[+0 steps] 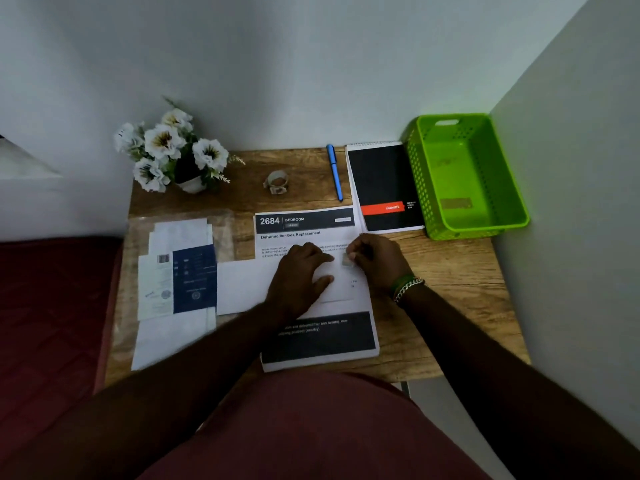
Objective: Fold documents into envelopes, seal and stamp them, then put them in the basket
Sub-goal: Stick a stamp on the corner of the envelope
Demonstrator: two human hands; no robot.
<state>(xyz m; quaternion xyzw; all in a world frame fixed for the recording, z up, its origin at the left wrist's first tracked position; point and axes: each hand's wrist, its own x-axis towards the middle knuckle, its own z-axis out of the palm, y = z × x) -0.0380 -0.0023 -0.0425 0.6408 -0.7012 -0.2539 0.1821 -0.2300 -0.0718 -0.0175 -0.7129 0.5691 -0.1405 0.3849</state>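
Stamping the first envelope

Left hand (pixel 300 271) presses flat on the envelope (pixel 242 289); right hand (pixel 375 261) pinches a stamp (pixel 346 259); basket (pixel 433 188) holds no envelopes yet.

left hand (pixel 300 271) flat, fingers spread, right hand (pixel 375 261) pinching

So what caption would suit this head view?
Left hand steadies a white envelope while right hand pinches a stamp onto it.

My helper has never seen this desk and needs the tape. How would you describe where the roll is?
Start at the wooden desk and look along its far edge by the wall. Between the flower pot and the blue pen lies the tape roll, the only small pale ring there.
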